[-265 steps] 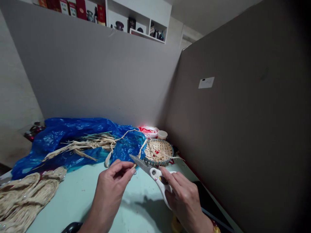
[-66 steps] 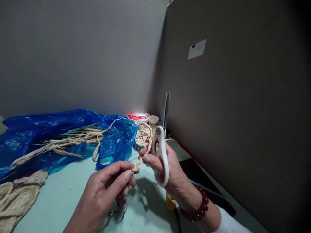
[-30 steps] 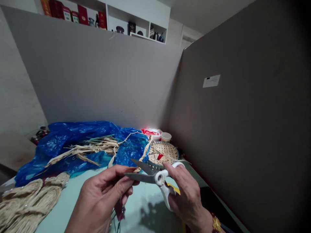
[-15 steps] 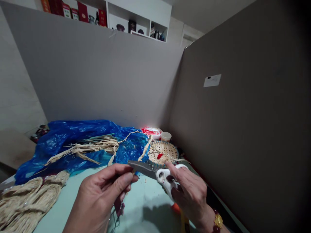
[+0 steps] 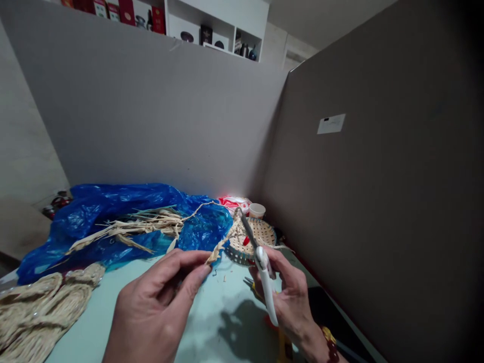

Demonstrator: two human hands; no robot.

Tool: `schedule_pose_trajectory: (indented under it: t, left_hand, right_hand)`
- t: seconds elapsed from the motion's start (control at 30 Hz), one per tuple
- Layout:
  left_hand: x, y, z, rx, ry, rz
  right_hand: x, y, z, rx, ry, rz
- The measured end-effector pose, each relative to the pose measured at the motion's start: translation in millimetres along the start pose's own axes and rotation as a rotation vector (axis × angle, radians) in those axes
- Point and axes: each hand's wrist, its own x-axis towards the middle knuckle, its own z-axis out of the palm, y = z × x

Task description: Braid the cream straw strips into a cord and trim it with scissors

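Observation:
My left hand pinches a short braid of pale dried husk between thumb and forefinger. The braid's far part runs up toward the basket's rim. In my right hand is a pair of scissors with white handles. Their dark blades point up and away, in front of the round woven basket, apart from my left hand. Inside that basket lies a small red piece. Some of my right fingers are hidden behind the handles.
A crumpled blue plastic sheet bears a bundle of dried husks. Woven straw pieces lie at the left edge. A pale cup and a red and white packet stand behind the basket, near the grey partition.
The scissors have swung away from my left fingertips, from lying crosswise to pointing upward. My left hand has shifted slightly and the braid in it shows more. A dark item below it is now out of sight.

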Motion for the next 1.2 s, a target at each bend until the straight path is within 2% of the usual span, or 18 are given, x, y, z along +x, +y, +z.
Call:
schedule_pose_trajectory:
  t: [0.13,0.23,0.4,0.47,0.83,1.2]
  left_hand:
    - [-2,-2,1.3,0.025,0.064,0.073]
    - [-1,-2,1.2,-0.031,0.031,0.052]
    - [1,-5,-0.1,-0.25,-0.218,-0.23]
    - [2,-7,0.0,-0.302,-0.258,-0.289]
    - [1,-10,3.9,-0.301,-0.137,-0.265]
    - [3,-2,4.5,-0.372,-0.224,-0.306]
  right_hand:
    - [2,1,-2,-0.11,0.017,-0.117]
    - [2,3,-4,-0.157,0.024,-0.213]
    - [-1,9,-8,-0.186,-0.033,-0.254]
    - [-2,11,-8,-0.189,-0.051,-0.273]
    - [2,10,-8,-0.26,-0.014,-0.331]
    - [-3,17,-6,-0.247,-0.033,-0.322]
